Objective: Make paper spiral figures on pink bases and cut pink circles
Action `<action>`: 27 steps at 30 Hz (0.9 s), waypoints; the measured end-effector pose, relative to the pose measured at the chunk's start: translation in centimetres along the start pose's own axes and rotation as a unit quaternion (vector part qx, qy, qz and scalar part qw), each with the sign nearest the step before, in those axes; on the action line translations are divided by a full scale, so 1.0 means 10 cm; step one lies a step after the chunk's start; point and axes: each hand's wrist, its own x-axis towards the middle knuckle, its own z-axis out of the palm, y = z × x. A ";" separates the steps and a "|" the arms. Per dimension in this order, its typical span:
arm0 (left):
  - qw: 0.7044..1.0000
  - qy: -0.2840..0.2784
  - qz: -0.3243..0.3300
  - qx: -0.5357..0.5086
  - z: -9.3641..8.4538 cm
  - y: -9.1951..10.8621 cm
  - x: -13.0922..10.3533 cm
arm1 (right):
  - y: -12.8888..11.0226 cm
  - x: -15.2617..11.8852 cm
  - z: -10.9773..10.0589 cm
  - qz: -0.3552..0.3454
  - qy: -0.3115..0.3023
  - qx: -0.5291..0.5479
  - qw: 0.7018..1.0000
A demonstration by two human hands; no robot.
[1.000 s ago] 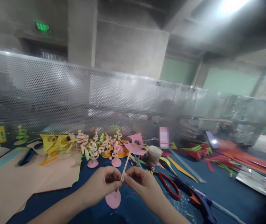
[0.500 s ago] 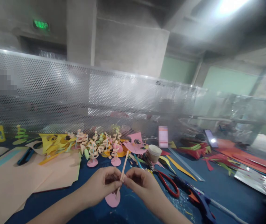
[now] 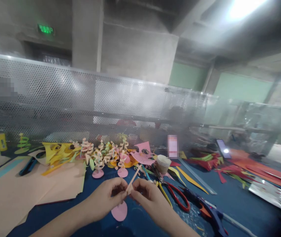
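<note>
My left hand (image 3: 114, 194) is closed in a pinch on a narrow peach paper strip (image 3: 134, 177), which slants up to the right. Fingertips of my right hand (image 3: 146, 194) pinch the strip close beside the left ones, so its lower part is hidden. Below my hands a round pink paper disc (image 3: 119, 212) lies on the blue table. Just beyond stand several curled-paper spirals on pink discs, one of them a small spiral (image 3: 123, 159) right behind the strip.
Peach paper sheets (image 3: 56, 184) and a dark cutter (image 3: 28, 165) lie left. To the right are red-handled scissors (image 3: 179, 197), a blue glue gun (image 3: 213, 215), a white cup (image 3: 163, 164) and a clear ruler (image 3: 198, 176). A perforated metal screen (image 3: 130, 95) rises behind.
The strip has tipped further to the right between my fingers, and its lower end no longer shows over the pink disc. Both hands stay in nearly the same place.
</note>
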 end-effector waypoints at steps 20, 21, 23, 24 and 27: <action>0.975 0.058 -0.023 0.212 -0.24 -0.23 -0.35 | 0.24 0.08 0.50 0.047 -0.073 0.082 0.993; 0.973 0.064 -0.024 0.222 -0.25 -0.24 -0.36 | 0.23 0.08 0.48 0.051 -0.077 0.082 0.992; 0.968 0.062 -0.023 0.244 -0.26 -0.25 -0.37 | 0.22 0.09 0.40 0.046 -0.054 0.073 0.995; 0.965 0.054 -0.021 0.256 -0.27 -0.25 -0.38 | 0.21 0.09 0.36 0.038 -0.030 0.068 0.997; 0.957 0.017 -0.012 0.288 -0.27 -0.22 -0.40 | 0.19 0.10 0.27 0.021 -0.009 0.052 0.998</action>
